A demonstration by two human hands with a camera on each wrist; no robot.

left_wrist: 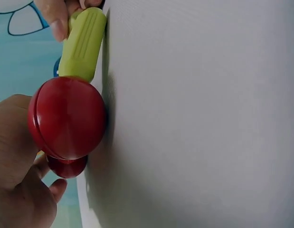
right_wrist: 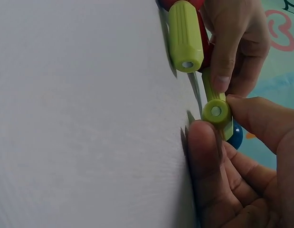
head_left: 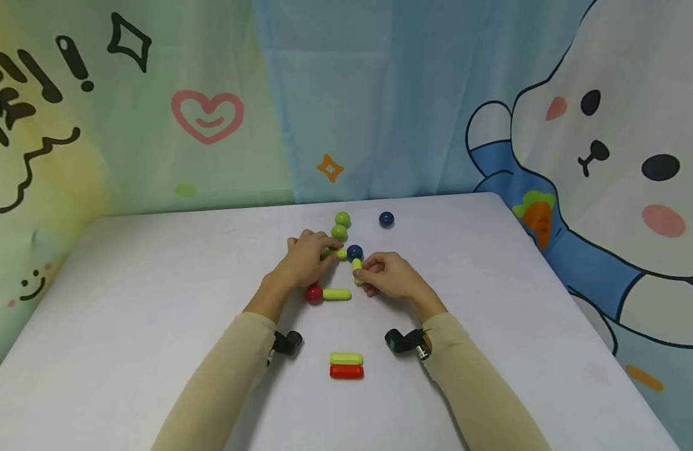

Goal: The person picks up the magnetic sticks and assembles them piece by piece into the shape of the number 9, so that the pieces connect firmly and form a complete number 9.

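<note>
My left hand (head_left: pixel 309 258) pinches a yellow-green magnetic rod (head_left: pixel 342 254) that runs sideways to a dark blue ball (head_left: pixel 355 252). From that ball a second yellow-green rod (head_left: pixel 357 265) points toward me, and my right hand (head_left: pixel 395 275) pinches it between thumb and fingers. A round metal tip shows on this rod's near end (right_wrist: pixel 216 111) in the right wrist view. Below my left hand sits a red ball (head_left: pixel 315 294) with another yellow-green rod (head_left: pixel 337 294) extending right from it. In the left wrist view a further red piece (left_wrist: pixel 67 167) shows behind the red ball, partly hidden.
Two green balls (head_left: pixel 338 232) stand just beyond my left hand. A loose dark blue ball (head_left: pixel 386 219) lies at the far right. Closer to me, a yellow-green rod (head_left: pixel 346 358) and a red rod (head_left: pixel 347 372) lie side by side on the white table (head_left: pixel 154 351).
</note>
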